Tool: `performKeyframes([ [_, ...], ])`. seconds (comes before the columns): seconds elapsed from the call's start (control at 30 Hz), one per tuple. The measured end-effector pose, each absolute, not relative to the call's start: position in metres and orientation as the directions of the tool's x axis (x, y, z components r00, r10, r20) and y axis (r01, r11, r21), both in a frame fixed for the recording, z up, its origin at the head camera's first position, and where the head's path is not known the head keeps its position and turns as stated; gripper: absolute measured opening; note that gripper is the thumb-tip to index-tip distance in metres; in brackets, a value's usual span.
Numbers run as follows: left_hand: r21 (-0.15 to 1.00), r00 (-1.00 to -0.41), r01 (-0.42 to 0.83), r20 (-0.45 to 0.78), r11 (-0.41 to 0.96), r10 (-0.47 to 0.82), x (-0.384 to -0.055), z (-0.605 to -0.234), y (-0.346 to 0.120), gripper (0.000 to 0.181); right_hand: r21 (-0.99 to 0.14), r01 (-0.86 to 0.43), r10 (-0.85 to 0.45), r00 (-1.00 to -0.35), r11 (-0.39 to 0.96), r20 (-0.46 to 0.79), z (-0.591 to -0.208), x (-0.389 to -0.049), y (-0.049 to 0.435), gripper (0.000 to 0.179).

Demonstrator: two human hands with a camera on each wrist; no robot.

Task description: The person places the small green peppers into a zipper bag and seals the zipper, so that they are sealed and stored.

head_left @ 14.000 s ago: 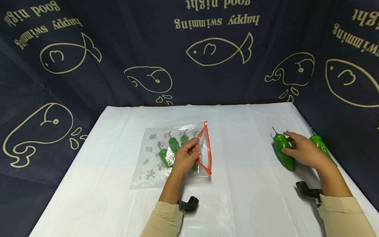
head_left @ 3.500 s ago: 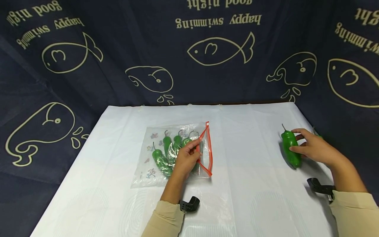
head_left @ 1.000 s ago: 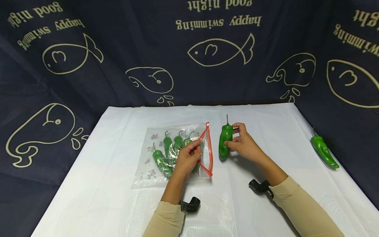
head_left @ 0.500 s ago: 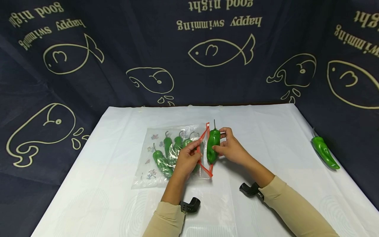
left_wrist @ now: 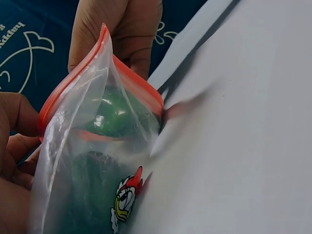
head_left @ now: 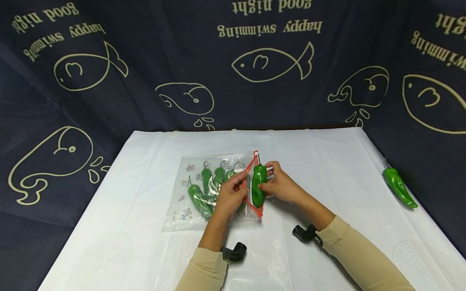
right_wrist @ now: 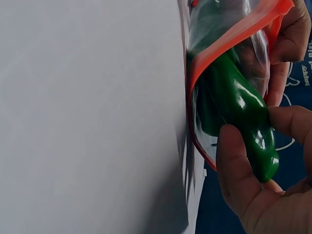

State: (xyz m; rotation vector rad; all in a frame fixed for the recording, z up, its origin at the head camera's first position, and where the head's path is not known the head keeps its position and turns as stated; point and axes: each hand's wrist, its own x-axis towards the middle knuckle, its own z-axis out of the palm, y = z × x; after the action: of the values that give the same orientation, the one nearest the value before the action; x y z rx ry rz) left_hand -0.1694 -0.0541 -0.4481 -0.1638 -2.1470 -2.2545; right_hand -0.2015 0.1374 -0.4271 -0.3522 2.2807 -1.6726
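A clear zip bag (head_left: 174, 218) with a red zip edge and small cartoon prints lies on the table, its mouth spread toward the right. Several green peppers (head_left: 198, 200) show through the plastic. My left hand (head_left: 230, 196) pinches the upper lip of the bag at the red zip. Between thumb and fingers, my right hand (head_left: 282, 186) holds a green pepper (head_left: 259, 186) at the bag's mouth. In the right wrist view that pepper (right_wrist: 243, 105) reaches partly inside the red rim, its tip outside by the thumb. The left wrist view shows the bag's opening (left_wrist: 139, 80) from the side.
One more green pepper (head_left: 399, 188) lies near the table's right edge. The white-covered table (head_left: 327, 242) ends at a dark blue curtain (head_left: 276, 105) printed with fish and whales. A translucent sheet (head_left: 255, 258) lies in front of the bag.
My right hand picked up a pepper at the right side and carried it left to the bag's mouth, lowering slightly just now. The left hand stays at the zip. More peppers fill the bag than earliest.
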Motion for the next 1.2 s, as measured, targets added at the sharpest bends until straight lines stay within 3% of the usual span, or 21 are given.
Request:
performKeyframes([
  [0.4, 0.994, -0.991, 0.095, 0.1, -0.059, 0.088, -0.168, -0.446, -0.055, 0.057, -0.922, -0.004, -0.371, -0.916, 0.388, -0.152, -0.429, -0.205, 0.136, 0.069],
  [0.87, 0.997, -0.99, 0.049, 0.058, -0.067, 0.132, -0.152, -0.416, -0.057, 0.055, -0.895, -0.01, -0.395, -0.9, 0.446, -0.186, -0.431, -0.208, 0.138, 0.062],
  [1.2, 0.996, -0.99, 0.078, 0.083, -0.048, 0.112, -0.153, -0.415, -0.056, 0.054, -0.949, 0.066, -0.397, -0.898, 0.309, -0.192, -0.429, -0.207, 0.137, 0.058],
])
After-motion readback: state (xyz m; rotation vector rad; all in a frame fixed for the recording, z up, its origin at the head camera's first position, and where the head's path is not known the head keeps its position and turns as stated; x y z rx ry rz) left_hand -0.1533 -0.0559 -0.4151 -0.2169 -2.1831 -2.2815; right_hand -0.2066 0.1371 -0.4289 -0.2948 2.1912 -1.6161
